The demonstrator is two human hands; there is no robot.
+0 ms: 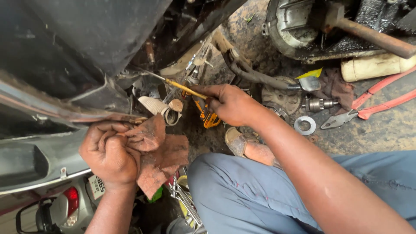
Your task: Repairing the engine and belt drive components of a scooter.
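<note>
Gripping a yellow-handled screwdriver [197, 104] in the right hand [232, 104], fingers clenched round the handle, tip poked into the scooter underside [143, 71] just past them. Left hand [110, 154] is bunched tight on a dirty red rag [162, 158]. Looks mid-job: pliers [368, 104] and washer [305, 125] lie well off to the right.

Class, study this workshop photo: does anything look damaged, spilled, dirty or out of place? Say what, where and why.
The ground is dark with oily grime beneath the engine casing. Pliers, a washer and a gear lie loose on it. The left hand grips a stained rag; the right hand holds a screwdriver.
</note>
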